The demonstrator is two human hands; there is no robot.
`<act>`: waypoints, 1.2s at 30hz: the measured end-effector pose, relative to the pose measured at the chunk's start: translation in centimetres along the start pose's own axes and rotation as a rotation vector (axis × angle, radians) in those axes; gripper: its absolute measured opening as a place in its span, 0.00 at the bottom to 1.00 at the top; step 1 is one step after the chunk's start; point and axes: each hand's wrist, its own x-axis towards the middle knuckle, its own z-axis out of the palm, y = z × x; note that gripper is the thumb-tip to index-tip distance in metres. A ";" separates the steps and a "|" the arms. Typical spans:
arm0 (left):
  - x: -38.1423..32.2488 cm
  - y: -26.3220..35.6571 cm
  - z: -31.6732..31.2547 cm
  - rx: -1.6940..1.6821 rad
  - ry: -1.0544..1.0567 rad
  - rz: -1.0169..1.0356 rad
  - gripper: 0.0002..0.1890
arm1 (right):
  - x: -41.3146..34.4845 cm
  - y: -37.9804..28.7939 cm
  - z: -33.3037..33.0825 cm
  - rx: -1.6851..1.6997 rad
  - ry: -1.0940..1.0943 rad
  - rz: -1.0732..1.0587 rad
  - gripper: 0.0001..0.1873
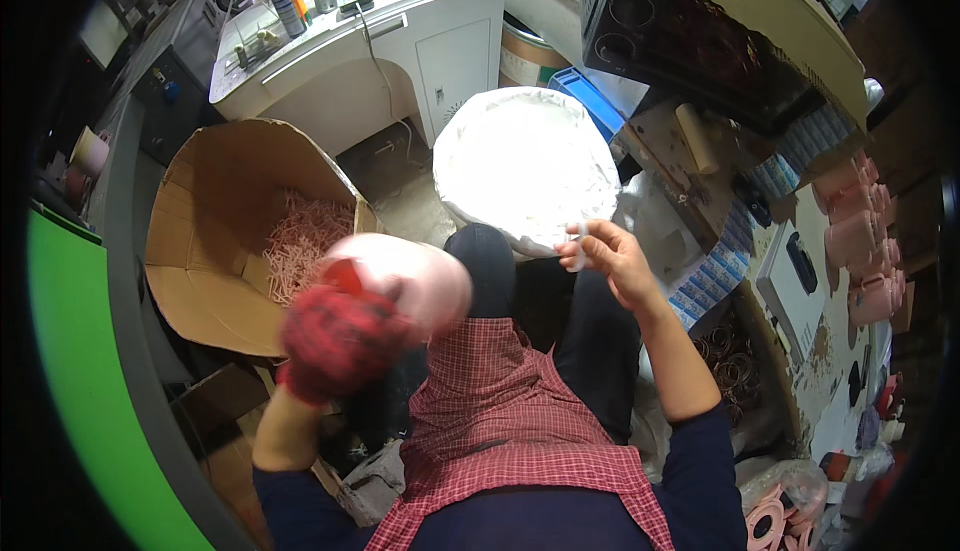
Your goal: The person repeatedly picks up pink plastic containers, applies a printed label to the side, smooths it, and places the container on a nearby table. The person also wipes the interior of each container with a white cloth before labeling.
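Observation:
My left hand (341,341), in a red and black work glove, is closed around a pale pink, rounded vessel (435,281) blurred by motion. A red part (345,276) shows between the glove and the vessel; what it is, I cannot tell. My bare right hand (619,262) pinches a small translucent white ring (580,251) between thumb and fingers. That hand is at the near right rim of a round bin lined with white plastic (446,183), whose inside is too bright to make out. Left of the vessel, an open cardboard box (202,198) has thin pink plastic strips (311,243) inside.
A white desk (450,33) with spray cans (286,7) stands ahead. A black appliance with dials (630,11) is at the upper right. Pink containers (855,236) line the right worktable (806,401). A blue crate (589,97) sits behind the bin, a green panel (82,371) at far left.

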 end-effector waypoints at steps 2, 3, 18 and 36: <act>2.8 4.4 2.2 -0.297 -0.023 -0.054 0.24 | -2.7 -2.8 2.3 -0.045 -0.095 -0.200 0.17; 3.9 5.6 2.8 -0.379 0.030 -0.025 0.25 | -4.2 -4.4 3.3 -0.086 -0.121 -0.278 0.18; 5.7 13.8 7.1 -0.637 -0.039 -0.183 0.58 | -10.7 -4.4 6.0 -1.181 -0.261 -0.714 0.10; 6.9 12.6 7.1 -0.802 0.021 -0.246 0.64 | -10.9 -5.2 3.7 -0.777 -0.167 -0.792 0.08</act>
